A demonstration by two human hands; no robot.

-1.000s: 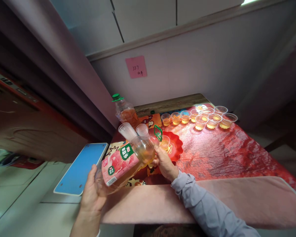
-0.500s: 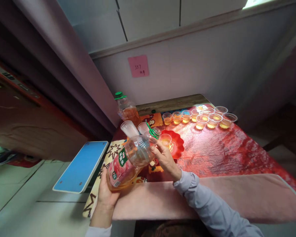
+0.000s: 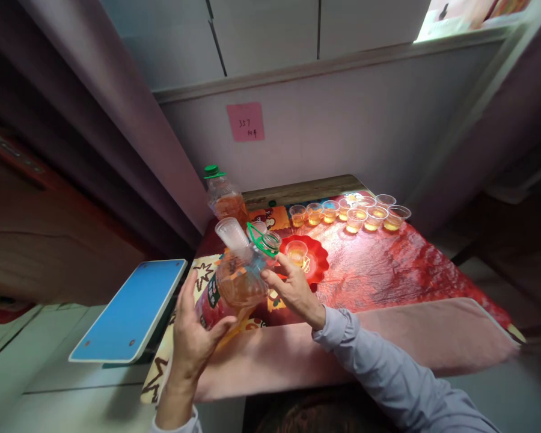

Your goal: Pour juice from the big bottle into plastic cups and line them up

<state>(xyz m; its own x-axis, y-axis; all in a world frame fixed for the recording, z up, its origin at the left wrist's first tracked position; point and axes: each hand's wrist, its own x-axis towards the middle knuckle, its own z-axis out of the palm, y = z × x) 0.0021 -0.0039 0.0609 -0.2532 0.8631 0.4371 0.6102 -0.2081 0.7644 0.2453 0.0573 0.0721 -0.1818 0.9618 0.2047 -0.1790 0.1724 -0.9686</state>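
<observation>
Juice bottle point(image 3: 241, 288), uncapped and tilted, is near the left edge of the surface point(image 3: 365, 270). Fingers of the right hand point(image 3: 297, 291) grip its neck; those of the left hand point(image 3: 193, 340) spread open beside it. Cups point(image 3: 375, 221) toward the far edge already hold juice, as does a cup point(image 3: 296, 255) in the red dish point(image 3: 319, 270); the stacked cups point(image 3: 232, 236) look unfilled.

Right hand point(image 3: 295, 291) on the neck of the tilted juice bottle point(image 3: 241, 288), over the left part of the table point(image 3: 369, 264)! Left hand point(image 3: 192, 337) spread by its base, contact unclear. Just beyond, a cup point(image 3: 296, 249) sits in the red scalloped dish point(image 3: 321, 260). Filled cups point(image 3: 356, 225) line up toward the far right corner, a green-capped bottle point(image 3: 228, 204) stands at the far left, and pink cloth point(image 3: 424, 325) covers the near edge.
</observation>
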